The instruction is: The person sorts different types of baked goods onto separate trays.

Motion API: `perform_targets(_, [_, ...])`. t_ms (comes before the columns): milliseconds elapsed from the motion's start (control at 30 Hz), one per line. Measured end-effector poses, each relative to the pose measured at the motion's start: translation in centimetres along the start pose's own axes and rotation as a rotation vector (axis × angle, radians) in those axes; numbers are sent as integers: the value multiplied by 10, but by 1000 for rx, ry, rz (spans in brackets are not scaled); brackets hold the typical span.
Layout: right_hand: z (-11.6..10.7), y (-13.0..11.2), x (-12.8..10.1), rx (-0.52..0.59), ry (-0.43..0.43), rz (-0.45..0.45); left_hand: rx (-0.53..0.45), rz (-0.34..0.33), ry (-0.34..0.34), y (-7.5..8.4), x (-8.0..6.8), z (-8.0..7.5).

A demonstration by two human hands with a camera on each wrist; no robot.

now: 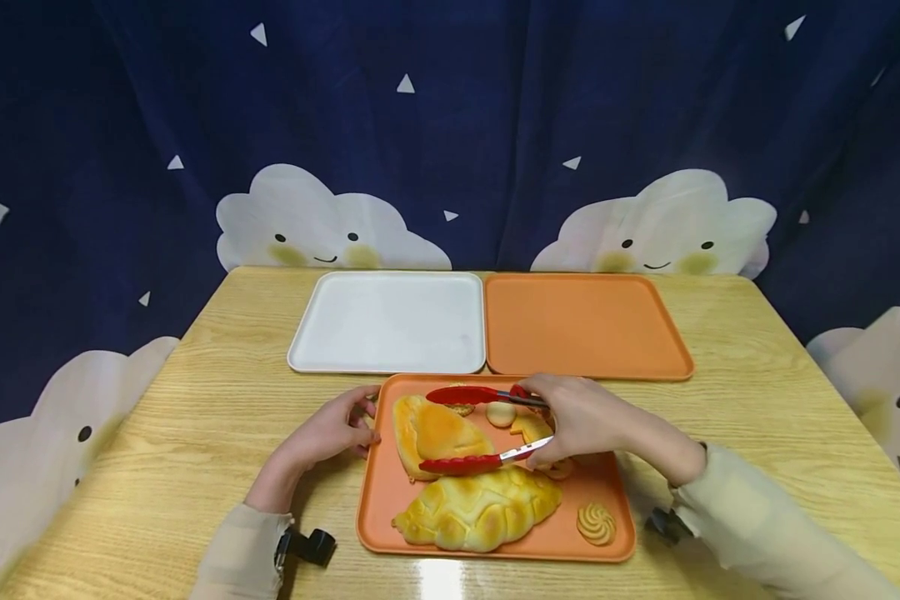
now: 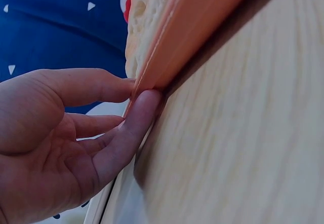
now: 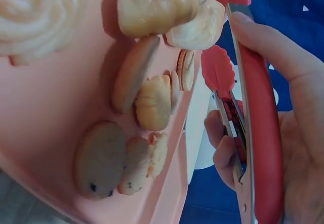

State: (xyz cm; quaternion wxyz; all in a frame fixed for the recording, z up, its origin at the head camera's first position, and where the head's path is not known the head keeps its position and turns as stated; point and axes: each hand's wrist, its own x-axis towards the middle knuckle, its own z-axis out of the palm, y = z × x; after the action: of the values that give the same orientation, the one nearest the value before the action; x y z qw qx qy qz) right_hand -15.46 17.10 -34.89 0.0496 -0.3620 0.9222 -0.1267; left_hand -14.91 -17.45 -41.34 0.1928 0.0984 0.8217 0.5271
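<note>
A near orange tray [image 1: 376, 500] holds a triangular bread [image 1: 441, 432], a long braided bread [image 1: 480, 512], a small round bun [image 1: 500, 413], a swirl cookie [image 1: 596, 522] and several small biscuits [image 3: 152, 102]. My right hand [image 1: 570, 417] grips red tongs [image 1: 465, 463]. The tongs' two arms are spread apart, one on each side of the triangular bread. In the right wrist view the right hand [image 3: 296, 97] wraps the tongs [image 3: 255, 133] beside the tray's rim [image 3: 174, 163]. My left hand [image 1: 362, 423] pinches the tray's left edge [image 2: 192, 31] between thumb and finger [image 2: 144, 107].
A white tray [image 1: 387, 322] and a second orange tray [image 1: 581, 325] lie side by side, bare, at the back of the wooden table [image 1: 195, 417]. A dark blue curtain with cloud figures hangs behind and around the table.
</note>
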Motion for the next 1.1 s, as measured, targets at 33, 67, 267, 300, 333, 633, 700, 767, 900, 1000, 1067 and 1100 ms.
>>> perform_targets(33, [-1,0,1,2,-7,-6,-2,-2,2,-1,0,0])
perform_targets(67, [-2,0,2,1,-13,-10,-5,-2,4,-1,0,0])
perform_targets(267, [-5,-1,8,-8,-41,-22,-16,8,-4,-2,1,-1])
perform_targets(300, [-5,-1,8,-9,-45,-21,-15,9,-7,-2,1,-1])
perform_targets(333, [-6,-1,9,-10,-46,-19,-13,6,-6,-2,1,-1])
perform_targets(633, [-3,0,12,1,-50,-18,-9,15,-8,-1,1,-2])
perform_targets(700, [-2,1,13,16,-42,-29,-15,16,-9,-1,1,-2])
perform_targets(767, [-1,2,14,33,-37,-41,-24,14,-10,-1,0,-2])
perform_targets(900, [2,5,15,65,-34,-47,-43,23,-23,-1,-2,-2])
perform_targets(1000, [1,6,16,87,-37,-27,-54,32,-33,-2,-2,-2])
perform_targets(1067, [0,8,17,111,-41,-12,-59,35,-35,-2,-1,-2])
perform_targets(1100, [-1,8,18,118,-41,-3,-59,35,-33,-2,-1,-2])
